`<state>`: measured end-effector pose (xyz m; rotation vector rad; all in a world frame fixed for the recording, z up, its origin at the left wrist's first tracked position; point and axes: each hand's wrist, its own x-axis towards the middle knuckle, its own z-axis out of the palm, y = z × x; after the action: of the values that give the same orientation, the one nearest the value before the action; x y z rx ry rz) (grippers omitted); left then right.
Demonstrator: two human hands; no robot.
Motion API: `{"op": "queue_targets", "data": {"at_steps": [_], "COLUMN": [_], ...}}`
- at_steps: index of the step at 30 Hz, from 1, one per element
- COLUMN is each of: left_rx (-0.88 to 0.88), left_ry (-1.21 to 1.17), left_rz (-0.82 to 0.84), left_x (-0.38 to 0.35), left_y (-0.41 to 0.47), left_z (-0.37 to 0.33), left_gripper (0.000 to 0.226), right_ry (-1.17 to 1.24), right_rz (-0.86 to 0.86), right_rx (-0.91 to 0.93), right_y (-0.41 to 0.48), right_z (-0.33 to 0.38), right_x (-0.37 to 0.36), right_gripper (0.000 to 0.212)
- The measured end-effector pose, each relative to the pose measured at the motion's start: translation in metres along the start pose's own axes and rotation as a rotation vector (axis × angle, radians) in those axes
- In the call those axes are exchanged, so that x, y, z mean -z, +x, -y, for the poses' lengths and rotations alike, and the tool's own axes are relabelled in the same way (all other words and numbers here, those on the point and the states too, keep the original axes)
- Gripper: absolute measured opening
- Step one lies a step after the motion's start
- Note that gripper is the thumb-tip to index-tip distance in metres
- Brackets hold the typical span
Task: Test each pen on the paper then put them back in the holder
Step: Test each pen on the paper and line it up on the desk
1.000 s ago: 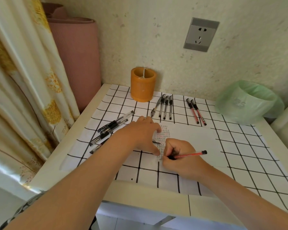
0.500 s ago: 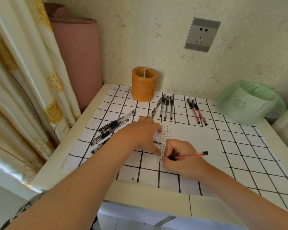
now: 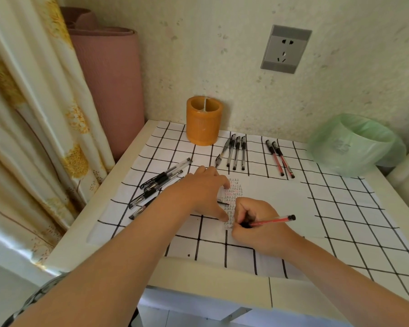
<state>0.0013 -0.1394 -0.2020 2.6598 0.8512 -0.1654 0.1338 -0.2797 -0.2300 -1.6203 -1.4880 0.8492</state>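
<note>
My right hand (image 3: 257,226) grips a red pen (image 3: 273,220), its tip down on the white paper (image 3: 274,199) beside rows of small red and black marks. My left hand (image 3: 203,192) presses flat on the paper's left part, fingers spread. The orange pen holder (image 3: 203,120) stands by the wall with no pens in it. Several black pens (image 3: 159,182) lie left of my left hand, several more black pens (image 3: 235,152) lie in front of the holder, and two red pens (image 3: 280,159) lie to the right of those.
A checked black-and-white cloth (image 3: 354,223) covers the small table. A bin lined with a green bag (image 3: 354,142) stands at the back right corner. A rolled pink mat (image 3: 109,86) and a curtain (image 3: 28,119) stand to the left. A wall socket (image 3: 285,48) is above.
</note>
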Motion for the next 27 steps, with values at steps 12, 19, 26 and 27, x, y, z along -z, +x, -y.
{"op": "queue_targets", "data": {"at_steps": [12,19,26,27], "left_rx": [-0.02,-0.006,-0.02,-0.024], "left_ry": [-0.097,-0.126,-0.258,-0.263], "left_rz": [0.0,-0.05,-0.169,-0.193], "left_x": [0.004,0.007,0.014,0.014], "left_y": [0.0,0.0,-0.001,-0.002], "left_z": [0.013,0.012,0.007,0.006], "left_gripper": [0.036,0.012,0.013,0.015], "right_ry": [0.057,0.624,0.045,-0.104], "right_rz": [-0.353,-0.297,-0.298,-0.284], "right_rx": [0.011,-0.166,-0.116,-0.102], "right_y": [0.011,0.016,0.019,0.018], "right_z": [-0.004,0.011,0.012,0.01], "right_x": [0.029,0.044,0.054,0.054], "right_gripper": [0.044,0.046,0.035,0.031]}}
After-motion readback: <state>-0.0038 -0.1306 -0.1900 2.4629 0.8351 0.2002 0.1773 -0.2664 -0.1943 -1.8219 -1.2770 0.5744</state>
